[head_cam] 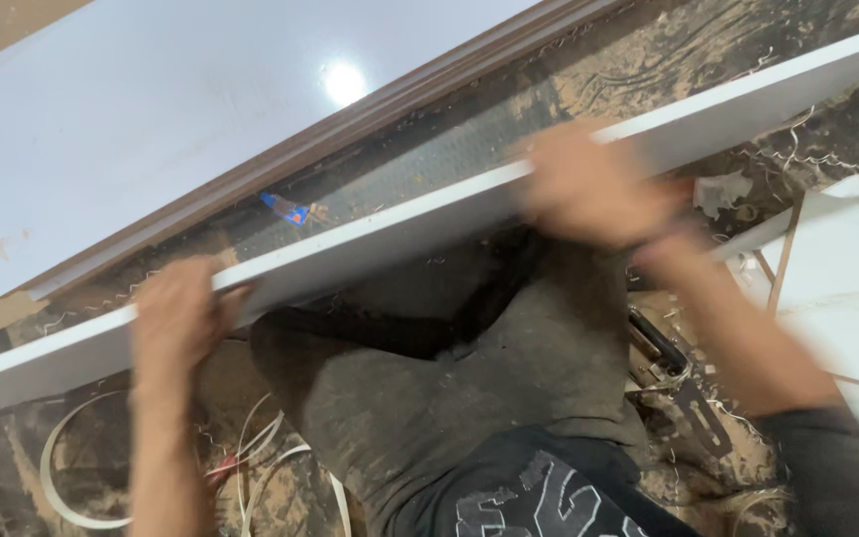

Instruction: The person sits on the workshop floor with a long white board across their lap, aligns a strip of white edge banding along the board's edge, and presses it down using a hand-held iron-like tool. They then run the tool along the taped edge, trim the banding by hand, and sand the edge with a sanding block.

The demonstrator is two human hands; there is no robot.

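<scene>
A long white board point(390, 234) stands on its edge and runs slantwise from the lower left to the upper right. My left hand point(176, 318) grips its top edge near the left end, fingers curled over it. Farther right my right hand point(594, 189), blurred by motion, clasps the same edge. My bent knee in grey trousers point(449, 378) rests just below the board, between my two arms.
A wide white panel with a brown edge point(151, 119) lies beyond the board. The floor point(509, 129) is covered in sawdust and shavings, with a small blue scrap point(285, 208). White edge-band strips point(62, 467) curl at lower left. A dark metal tool point(683, 383) and white panels point(837, 288) lie right.
</scene>
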